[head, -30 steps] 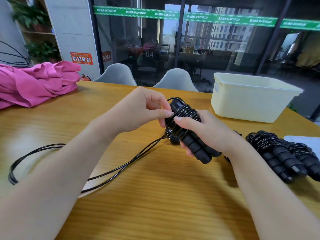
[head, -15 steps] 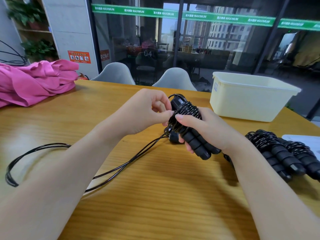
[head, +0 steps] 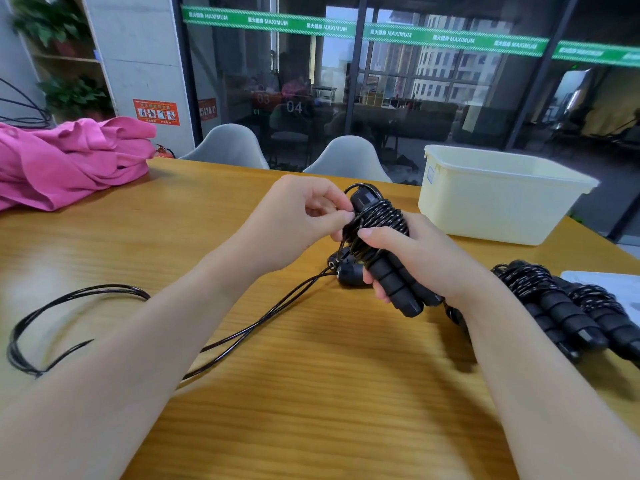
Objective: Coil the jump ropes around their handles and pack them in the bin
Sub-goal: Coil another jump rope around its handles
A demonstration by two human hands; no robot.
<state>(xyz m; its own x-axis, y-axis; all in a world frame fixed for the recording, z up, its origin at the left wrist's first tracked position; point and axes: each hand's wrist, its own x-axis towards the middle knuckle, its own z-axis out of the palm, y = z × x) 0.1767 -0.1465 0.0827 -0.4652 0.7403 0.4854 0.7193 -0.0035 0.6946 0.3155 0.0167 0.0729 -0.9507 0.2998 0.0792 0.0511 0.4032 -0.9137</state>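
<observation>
My right hand (head: 420, 252) grips a pair of black jump rope handles (head: 393, 285), held tilted above the wooden table (head: 311, 393). Black cord (head: 379, 216) is wound tightly round their upper part. My left hand (head: 298, 220) pinches the cord at the left side of that coil. Under the held handles another black handle (head: 348, 271) lies on the table, and its loose cord (head: 242, 332) trails left to a loop (head: 20, 336) near the table's left edge. The cream plastic bin (head: 498, 199) stands at the back right, beyond my right hand.
Two coiled black jump ropes (head: 568, 306) lie on the table at the right, beside a white sheet (head: 620, 285). A pink garment (head: 65, 161) is heaped at the back left. Two grey chairs (head: 346, 159) stand behind the table's far edge.
My left hand has shifted slightly up the coil while pinching the cord. The loose loop at the left has drawn a little across the table. My right hand keeps its grip on the handles.
</observation>
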